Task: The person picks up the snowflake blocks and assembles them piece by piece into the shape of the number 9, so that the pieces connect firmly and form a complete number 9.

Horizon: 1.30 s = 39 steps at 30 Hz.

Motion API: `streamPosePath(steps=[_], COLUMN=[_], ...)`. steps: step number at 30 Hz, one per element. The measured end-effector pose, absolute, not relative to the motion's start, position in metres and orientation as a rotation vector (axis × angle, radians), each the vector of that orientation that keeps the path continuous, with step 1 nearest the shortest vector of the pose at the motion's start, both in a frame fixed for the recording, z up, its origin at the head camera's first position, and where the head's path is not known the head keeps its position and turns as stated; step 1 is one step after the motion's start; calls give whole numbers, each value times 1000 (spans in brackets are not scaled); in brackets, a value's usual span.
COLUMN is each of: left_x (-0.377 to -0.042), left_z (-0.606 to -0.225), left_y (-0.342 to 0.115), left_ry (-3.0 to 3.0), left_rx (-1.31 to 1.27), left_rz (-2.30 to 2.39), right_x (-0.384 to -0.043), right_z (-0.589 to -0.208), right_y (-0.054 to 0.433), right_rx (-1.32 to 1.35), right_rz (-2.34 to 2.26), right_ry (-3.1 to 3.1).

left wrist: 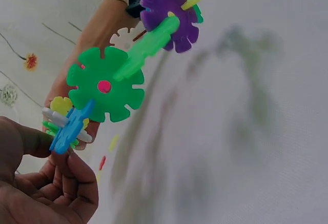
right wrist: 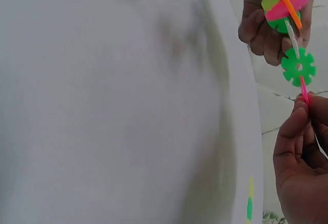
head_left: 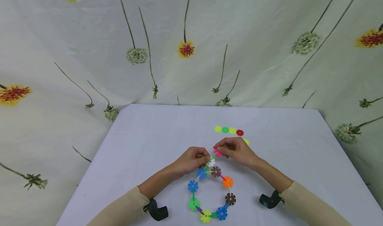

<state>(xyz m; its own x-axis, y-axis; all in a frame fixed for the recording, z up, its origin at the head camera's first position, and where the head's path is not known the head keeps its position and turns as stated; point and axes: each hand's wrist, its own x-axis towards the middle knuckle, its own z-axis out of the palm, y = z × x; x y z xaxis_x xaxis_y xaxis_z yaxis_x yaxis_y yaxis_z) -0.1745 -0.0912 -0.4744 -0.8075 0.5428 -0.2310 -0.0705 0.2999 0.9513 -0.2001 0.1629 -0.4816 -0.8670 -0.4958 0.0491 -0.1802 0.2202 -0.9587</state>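
A ring of notched plastic discs (head_left: pixel 193 204) in several colors, joined edge to edge, hangs between the hands above the white table; its shadow shows in the left wrist view. A short branch leads up from the ring's top through a white disc (head_left: pixel 211 163) and a green disc (right wrist: pixel 299 67) to a pink disc (head_left: pixel 218 152). My left hand (head_left: pixel 192 160) holds the chain near the white disc, thumb and finger pinching a blue disc (left wrist: pixel 72 130). With thumb and fingertips, my right hand (head_left: pixel 236 151) pinches the pink disc at the branch's end.
Loose discs lie in a row behind the hands: yellow (head_left: pixel 218 129), green (head_left: pixel 225 130), another yellow, and red (head_left: pixel 240 133). One more yellow disc (head_left: pixel 246 142) is partly covered by the right hand. A flower-patterned cloth (head_left: pixel 167 79) hangs behind the white table (head_left: pixel 143 126).
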Motion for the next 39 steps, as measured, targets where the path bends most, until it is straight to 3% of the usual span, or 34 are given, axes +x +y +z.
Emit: streamPosePath(steps=[28,39], left_x=[-173,-181], left_z=[-483,-480], left_y=[-94,-89], left_ry=[2041,2040], left_rx=[366,303], left_rz=[1610,1690], right_x=[-203,-188], right_z=[-491,-492], right_y=[171,182], right_rx=[-500,-677], right_rz=[-1694,-1494], right_ry=[2256,2071])
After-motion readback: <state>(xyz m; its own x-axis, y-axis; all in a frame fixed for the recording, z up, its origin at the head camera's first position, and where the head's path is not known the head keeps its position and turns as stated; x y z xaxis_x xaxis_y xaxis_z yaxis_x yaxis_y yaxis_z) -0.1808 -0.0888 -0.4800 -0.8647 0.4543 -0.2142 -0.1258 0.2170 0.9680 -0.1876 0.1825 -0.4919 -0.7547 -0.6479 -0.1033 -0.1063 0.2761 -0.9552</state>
